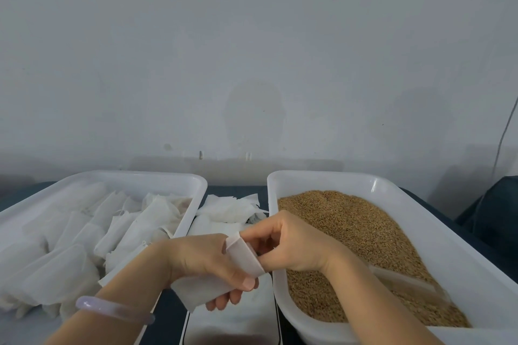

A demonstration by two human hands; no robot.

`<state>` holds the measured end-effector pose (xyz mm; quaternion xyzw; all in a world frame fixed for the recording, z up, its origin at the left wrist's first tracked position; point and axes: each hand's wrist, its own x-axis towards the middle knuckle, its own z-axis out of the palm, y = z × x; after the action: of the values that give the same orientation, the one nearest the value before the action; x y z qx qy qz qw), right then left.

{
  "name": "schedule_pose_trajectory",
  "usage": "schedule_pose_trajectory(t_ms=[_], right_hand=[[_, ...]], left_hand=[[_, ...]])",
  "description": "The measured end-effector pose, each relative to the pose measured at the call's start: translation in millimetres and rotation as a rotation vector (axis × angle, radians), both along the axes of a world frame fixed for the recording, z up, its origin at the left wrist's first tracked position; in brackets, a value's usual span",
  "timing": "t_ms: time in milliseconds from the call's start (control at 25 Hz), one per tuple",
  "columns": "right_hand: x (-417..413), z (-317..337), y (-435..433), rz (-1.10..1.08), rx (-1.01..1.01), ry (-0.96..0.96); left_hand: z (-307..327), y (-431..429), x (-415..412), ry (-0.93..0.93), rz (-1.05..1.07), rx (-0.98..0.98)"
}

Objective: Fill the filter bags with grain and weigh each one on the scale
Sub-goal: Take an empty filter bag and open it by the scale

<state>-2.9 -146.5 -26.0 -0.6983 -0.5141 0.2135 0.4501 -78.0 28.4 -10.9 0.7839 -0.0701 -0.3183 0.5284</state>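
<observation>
Both my hands hold one white filter bag above the scale, which lies between two white trays. My left hand grips the bag's body, its thumb on the folded top flap. My right hand pinches that flap from the right with curled fingers. Brown grain fills the right tray. A clear scoop lies half sunk in the grain under my right wrist. The scale's display is out of view.
The left tray holds several white filter bags. Loose flat bags are piled between the trays, behind the scale. A pale wall stands right behind the table. A dark object sits at the far right.
</observation>
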Motion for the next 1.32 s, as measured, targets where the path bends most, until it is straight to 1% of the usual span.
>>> schedule_pose_trajectory(t_ms=[80,200,320,360,400,480,560,640,680,760,840,960,1080,1320], right_hand=[[1.7,-1.9,0.3,-0.026,-0.009,-0.001],[0.1,0.4,-2.5,-0.098,-0.037,0.001],[7.0,10.1,-21.2,-0.303,-0.064,0.018],[12.8,13.0,-32.1,-0.382,-0.121,-0.039],[20.1,15.1,-46.5,-0.452,-0.228,-0.132],[34.5,15.1,-81.6,-0.545,-0.511,-0.291],[45.5,6.3,-119.4,-0.621,-0.742,-0.324],[50.7,-4.9,-146.4,-0.673,-0.885,-0.301],[51.8,-9.6,-154.0,-0.683,-0.908,-0.283],[51.7,-16.1,-157.5,-0.68,-0.883,-0.247],[49.7,-18.9,-154.6,-0.673,-0.858,-0.251],[47.6,-20.5,-152.5,-0.698,-0.832,-0.304],[43.5,-15.9,-154.4,-0.748,-0.743,-0.361],[40.8,-10.1,-153.2,-0.589,-0.739,-0.573]], left_hand=[[-1.0,-1.0,-0.9,0.003,0.011,0.042],[-3.1,-0.5,-1.3,-0.012,0.038,0.055],[-3.7,1.8,-2.3,-0.039,0.061,0.034],[-3.7,2.1,-2.8,-0.048,0.064,0.022],[-3.8,2.0,-3.3,-0.056,0.068,0.01],[-4.1,1.2,-3.2,-0.072,0.081,-0.008],[-5.1,-0.1,-2.3,-0.091,0.086,-0.021],[-6.0,-1.4,-1.4,-0.116,0.087,-0.04],[-6.7,-1.9,-1.1,-0.125,0.092,-0.054],[-7.8,-2.2,-1.1,-0.132,0.107,-0.079],[-8.7,-1.8,-1.8,-0.135,0.12,-0.089],[-9.4,-2.7,-2.5,-0.164,0.163,-0.093],[-10.2,-4.8,-0.6,-0.211,0.24,-0.106],[-11.3,-5.7,3.6,-0.307,0.307,-0.092]])
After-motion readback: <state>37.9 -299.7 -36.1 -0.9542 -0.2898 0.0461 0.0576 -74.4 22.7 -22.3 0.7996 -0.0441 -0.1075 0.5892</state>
